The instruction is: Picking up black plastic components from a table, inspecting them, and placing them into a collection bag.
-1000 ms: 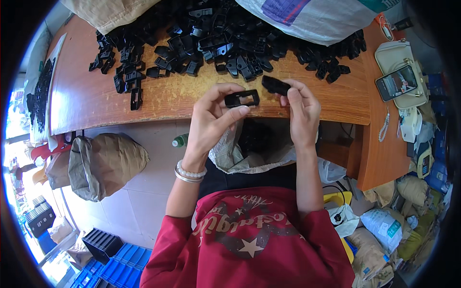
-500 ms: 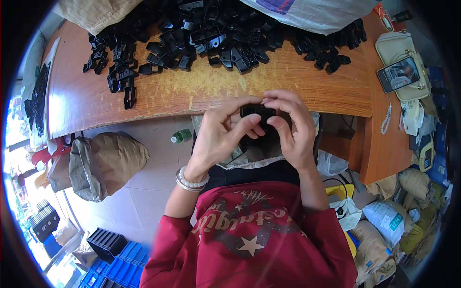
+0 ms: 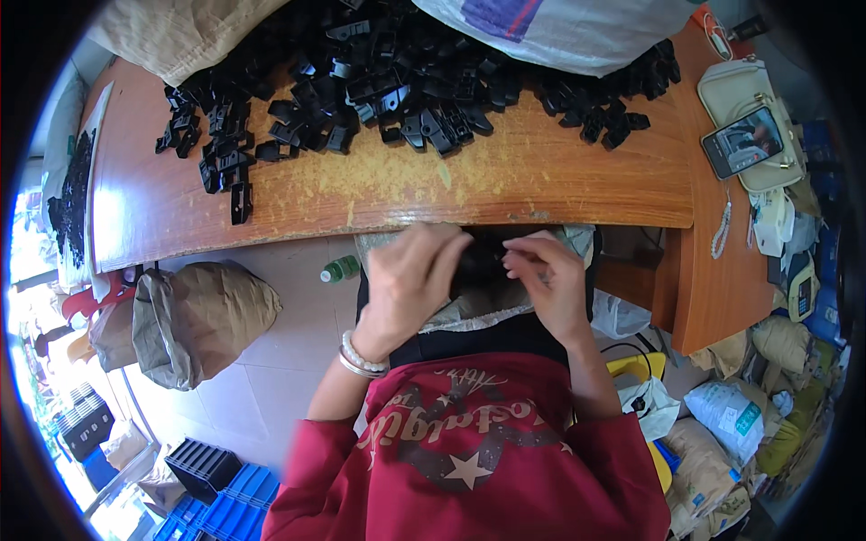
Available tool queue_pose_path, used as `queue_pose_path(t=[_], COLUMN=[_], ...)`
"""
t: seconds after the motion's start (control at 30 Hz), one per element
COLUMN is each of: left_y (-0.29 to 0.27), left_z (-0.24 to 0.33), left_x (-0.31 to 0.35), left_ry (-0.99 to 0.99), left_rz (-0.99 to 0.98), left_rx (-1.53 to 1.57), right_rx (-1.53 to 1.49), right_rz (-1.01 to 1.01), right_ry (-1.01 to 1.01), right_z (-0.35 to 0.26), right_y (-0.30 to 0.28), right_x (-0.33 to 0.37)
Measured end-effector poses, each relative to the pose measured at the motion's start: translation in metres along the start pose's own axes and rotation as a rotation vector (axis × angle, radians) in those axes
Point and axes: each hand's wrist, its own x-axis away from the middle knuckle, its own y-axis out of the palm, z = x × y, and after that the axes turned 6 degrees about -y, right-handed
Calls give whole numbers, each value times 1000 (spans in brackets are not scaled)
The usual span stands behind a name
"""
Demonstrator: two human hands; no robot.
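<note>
The left hand, blurred, and the right hand, fingers bent, are over the sack; whether they grasp something, one cannot tell. Black parts lie heaped on the table.

Bright light from the left leaves glare on the tabletop. Fisheye curvature bends edges. The left hand is motion-blurred.

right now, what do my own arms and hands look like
Both hands are ungloved: the left hand, blurred here, and the right hand. Dark red sleeves leave the forearms bare. The left wrist wears a pale bead bracelet and a thin bangle; nothing shows on the right wrist.
</note>
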Motion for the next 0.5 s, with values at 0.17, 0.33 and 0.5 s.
queue_pose_path(t=[0.17, 0.33, 0.5], left_y=[-26, -25, -19], left_z=[-21, -36, -45], left_x=[-53, -87, -93], left_ry=[-112, -13, -11], left_rz=[171, 111, 27], left_rx=[-162, -303, -346], right_rx=[473, 822, 972], right_rz=[285, 450, 403], right_ry=[-375, -352, -315], right_z=[-8, 5, 6], right_y=[-28, -60, -50], right_x=[-29, -87, -101])
